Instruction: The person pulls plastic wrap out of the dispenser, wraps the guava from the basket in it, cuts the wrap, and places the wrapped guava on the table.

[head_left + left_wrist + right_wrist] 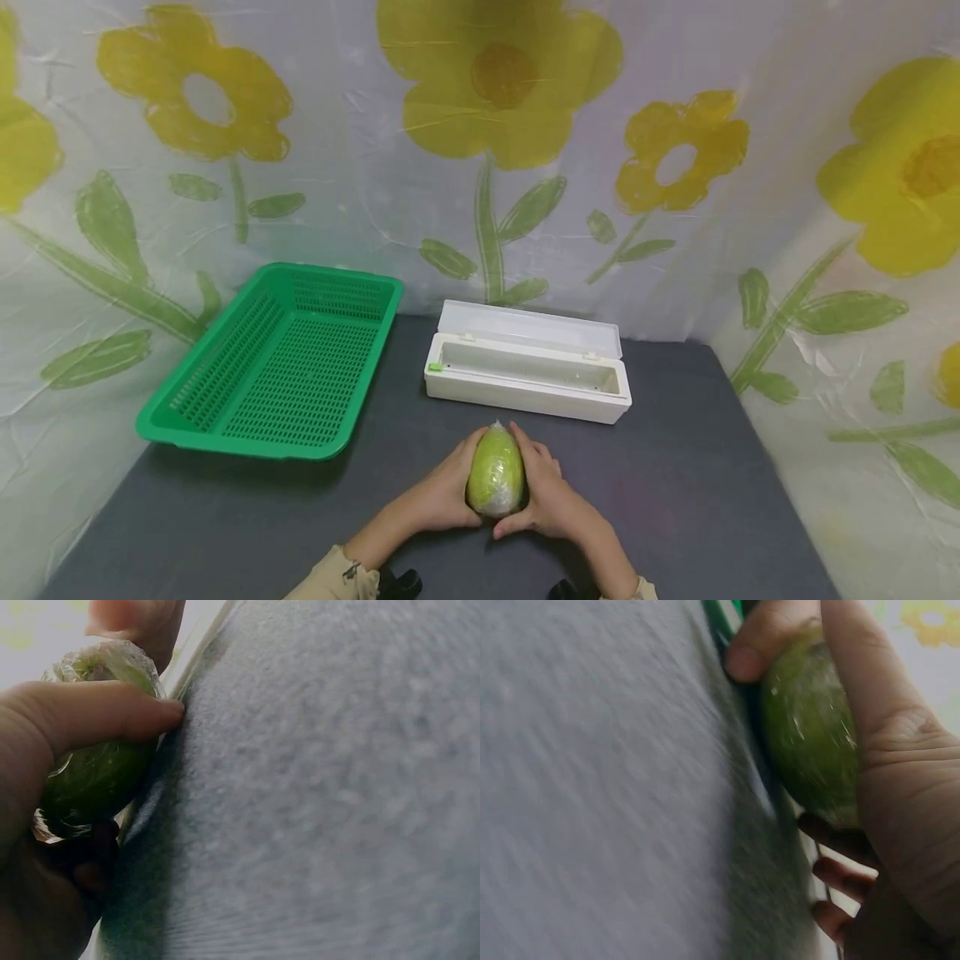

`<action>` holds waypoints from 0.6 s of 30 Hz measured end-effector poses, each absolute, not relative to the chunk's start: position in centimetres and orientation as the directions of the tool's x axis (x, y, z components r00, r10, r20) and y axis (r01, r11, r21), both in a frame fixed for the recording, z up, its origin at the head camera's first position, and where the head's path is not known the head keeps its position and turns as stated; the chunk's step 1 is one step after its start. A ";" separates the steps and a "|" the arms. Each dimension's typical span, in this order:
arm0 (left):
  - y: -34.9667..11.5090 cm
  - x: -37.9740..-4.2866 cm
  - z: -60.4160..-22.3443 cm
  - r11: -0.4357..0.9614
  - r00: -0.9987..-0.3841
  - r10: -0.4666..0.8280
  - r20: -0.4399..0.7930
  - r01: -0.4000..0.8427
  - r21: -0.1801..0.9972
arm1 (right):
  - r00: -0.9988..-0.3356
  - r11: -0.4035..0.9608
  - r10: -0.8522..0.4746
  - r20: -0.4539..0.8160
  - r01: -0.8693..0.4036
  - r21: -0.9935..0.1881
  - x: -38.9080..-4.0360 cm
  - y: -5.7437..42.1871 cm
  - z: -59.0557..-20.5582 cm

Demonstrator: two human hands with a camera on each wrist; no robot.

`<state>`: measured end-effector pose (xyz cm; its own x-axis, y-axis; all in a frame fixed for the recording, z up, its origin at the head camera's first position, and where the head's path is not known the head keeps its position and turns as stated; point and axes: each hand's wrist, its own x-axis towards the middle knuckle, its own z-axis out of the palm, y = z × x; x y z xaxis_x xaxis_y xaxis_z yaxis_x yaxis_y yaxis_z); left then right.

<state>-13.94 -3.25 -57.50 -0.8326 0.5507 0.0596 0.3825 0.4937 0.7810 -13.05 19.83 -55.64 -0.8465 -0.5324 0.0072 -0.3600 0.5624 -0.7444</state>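
Observation:
A yellow-green oval fruit (496,473), wrapped in shiny cling film, is held between both hands near the front middle of the table. My left hand (448,485) grips its left side, with the thumb (112,712) along the near face in the left wrist view. From the other side my right hand (551,492) grips it, thumb and fingers bent around the skin. The film bunches into a small peak at the top of the fruit. In the right wrist view, the wrapped fruit (810,735) shows glossy creases, and its far side is hidden.
Behind the hands lies a long white box (528,402) with its lid (528,327) raised and a small green tab (435,367) at its left end. A green perforated basket (345,437) stands to the left on the dark grey table (675,500). A flowered curtain (337,208) encloses the table.

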 end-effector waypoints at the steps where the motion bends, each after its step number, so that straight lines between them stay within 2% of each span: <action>1: -3.3 -14.0 -57.5 0.494 -0.830 0.554 0.058 0.384 0.780 | -0.839 0.550 -0.544 -0.001 -0.356 -0.756 -13.1 20.1 -55.5; 5: -3.7 -14.2 -57.1 0.505 -0.813 0.582 0.002 0.364 0.782 | -0.815 0.501 -0.580 0.002 -0.359 -0.787 -13.5 21.4 -55.1; 10: -4.3 -14.5 -56.3 0.496 -0.780 0.623 -0.056 0.338 0.800 | -0.808 0.526 -0.586 0.063 -0.438 -0.729 -13.8 22.3 -55.4; 18: -3.9 -15.0 -56.2 0.451 -0.754 0.657 0.027 0.421 0.787 | -0.796 0.507 -0.579 0.176 -0.520 -0.687 -13.2 22.0 -55.8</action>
<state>-15.02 -3.91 -56.17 -0.7535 0.6569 0.0266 0.4207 0.4507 0.7873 -13.20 22.03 -55.80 -0.7961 -0.5790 0.1759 -0.5204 0.5066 -0.6874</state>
